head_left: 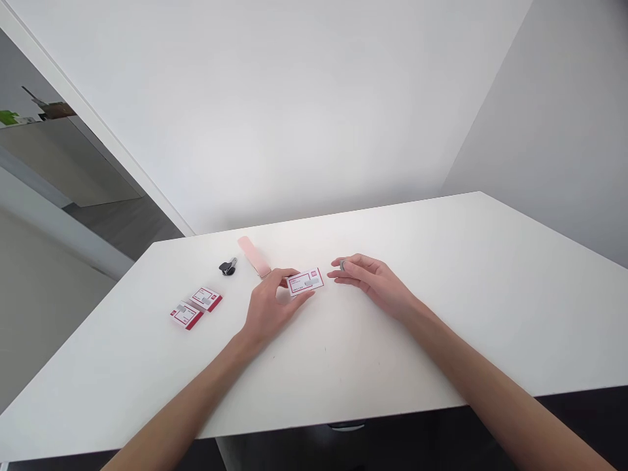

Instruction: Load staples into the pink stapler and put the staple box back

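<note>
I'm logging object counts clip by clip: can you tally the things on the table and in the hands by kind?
Red-and-white boxes: 3 (one in the left hand, two on the table)
Pink stapler: 1
Black staple remover: 1
Small grey piece, in the right hand: 1
Total: 6

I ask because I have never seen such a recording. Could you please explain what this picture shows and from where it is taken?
There is no machine: these are a person's two bare hands. The one picture comes from a camera on the person's head, looking forward and down. The left hand holds a small white-and-red box; the right hand holds a grey piece, too small to identify. On the white table, to the left, lie two similar boxes, a black-and-metal tool and a long pink object.
</note>
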The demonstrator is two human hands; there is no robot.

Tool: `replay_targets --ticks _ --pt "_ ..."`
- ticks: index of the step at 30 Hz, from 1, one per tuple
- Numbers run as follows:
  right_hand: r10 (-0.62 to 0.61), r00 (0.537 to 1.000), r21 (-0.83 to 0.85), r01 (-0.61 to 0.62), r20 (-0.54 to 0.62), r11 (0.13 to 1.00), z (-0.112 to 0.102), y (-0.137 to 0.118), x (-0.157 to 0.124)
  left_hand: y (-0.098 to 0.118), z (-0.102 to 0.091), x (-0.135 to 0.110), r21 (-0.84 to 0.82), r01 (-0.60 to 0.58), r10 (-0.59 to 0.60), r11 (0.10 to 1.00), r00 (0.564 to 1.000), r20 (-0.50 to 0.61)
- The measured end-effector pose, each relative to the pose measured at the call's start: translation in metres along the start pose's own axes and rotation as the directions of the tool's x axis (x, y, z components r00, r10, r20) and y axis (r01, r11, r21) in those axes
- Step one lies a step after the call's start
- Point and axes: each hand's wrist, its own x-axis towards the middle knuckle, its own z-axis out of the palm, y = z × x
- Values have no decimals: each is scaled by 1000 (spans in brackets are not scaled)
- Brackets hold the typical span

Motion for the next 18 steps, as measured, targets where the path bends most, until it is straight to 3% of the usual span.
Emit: replay_targets --ticks 18 --pt "11 995 -40 -7 103 999 1 0 -5 4 -1 -5 -63 -41 42 997 999 25"
